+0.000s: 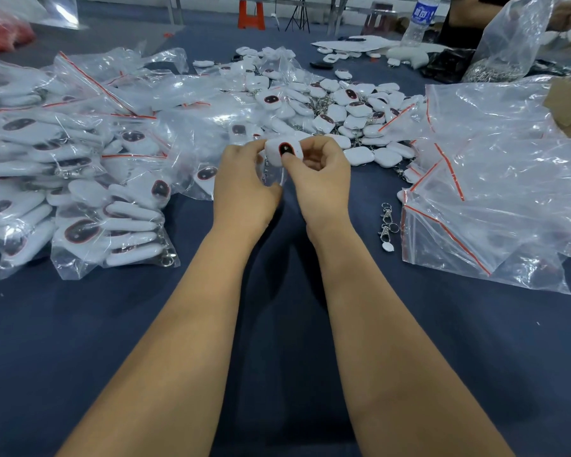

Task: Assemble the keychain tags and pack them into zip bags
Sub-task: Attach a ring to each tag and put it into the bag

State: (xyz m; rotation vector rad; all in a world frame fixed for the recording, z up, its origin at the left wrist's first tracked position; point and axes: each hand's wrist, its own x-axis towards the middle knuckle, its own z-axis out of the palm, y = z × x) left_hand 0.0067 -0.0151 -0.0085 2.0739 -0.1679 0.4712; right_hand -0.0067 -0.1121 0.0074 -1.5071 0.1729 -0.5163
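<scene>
Both hands together at table centre. Left hand (244, 183) and right hand (320, 174) pinch one white tag (283, 152) betw. fingertips, face up, prob. for clip fitting. Filled zip bags (80, 179) left; empty bags (495, 206) right, w/ spare clips (387, 225) beside.

Left hand (244, 179) and right hand (320, 173) together pinch one white plastic keychain tag with a dark red-ringed oval (284, 151) above the dark blue cloth table (277, 324). Filled clear zip bags (80, 192) left; empty red-striped zip bags (491, 209) right. Loose metal clasps (387, 225) near right wrist.
</scene>
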